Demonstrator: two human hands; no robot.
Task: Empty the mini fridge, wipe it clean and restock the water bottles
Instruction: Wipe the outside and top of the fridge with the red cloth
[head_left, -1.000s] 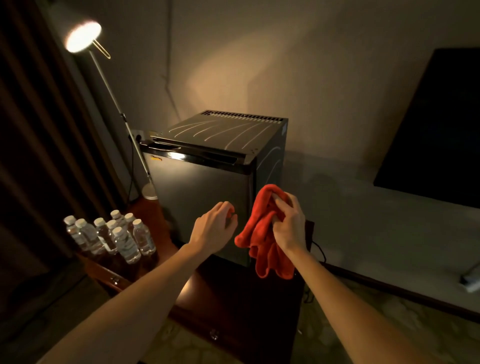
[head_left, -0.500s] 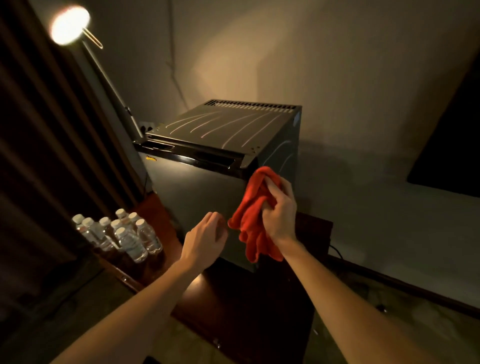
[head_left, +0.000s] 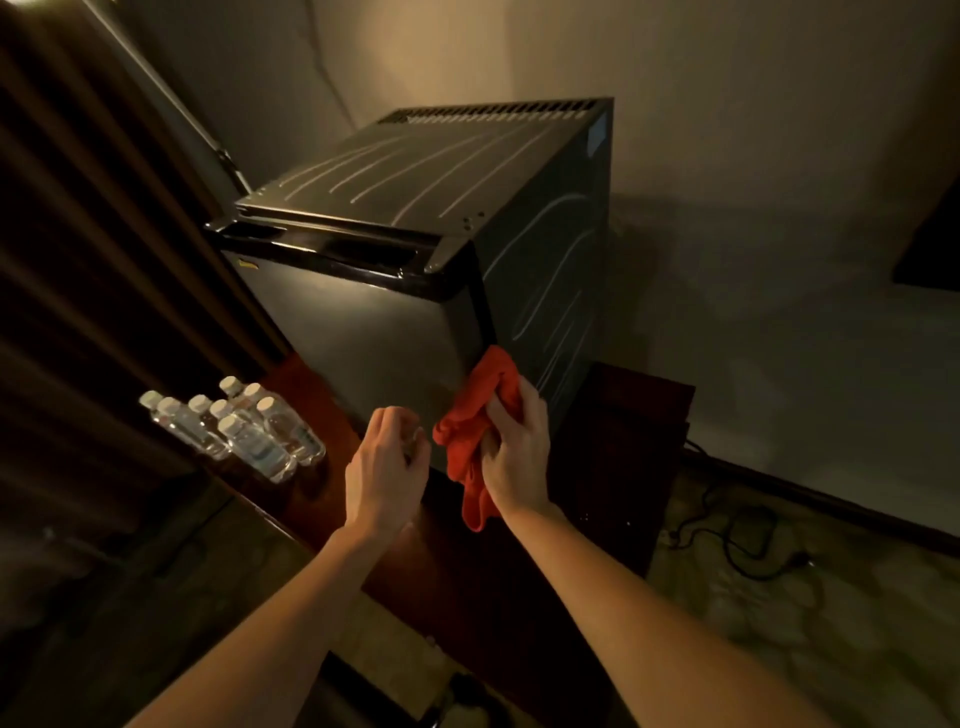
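A dark mini fridge (head_left: 363, 322) stands on a low wooden cabinet (head_left: 613, 467) with its door closed. My right hand (head_left: 514, 457) grips a bunched red cloth (head_left: 480, 415) pressed against the fridge's lower front right corner. My left hand (head_left: 384, 473) hovers just left of the cloth, in front of the door, with its fingers curled and nothing visible in them. Several clear water bottles (head_left: 244, 431) with white caps stand in a cluster on the cabinet to the left of the fridge.
A floor lamp pole (head_left: 176, 109) leans behind the fridge's left side, next to a dark curtain (head_left: 78, 234). Black cables (head_left: 737, 540) lie on the patterned floor at right. A dark panel (head_left: 930, 244) hangs on the right wall.
The view has tilted down and come closer to the fridge. My right hand with the red cloth has slid down the fridge's front right corner. My left hand stays beside it.
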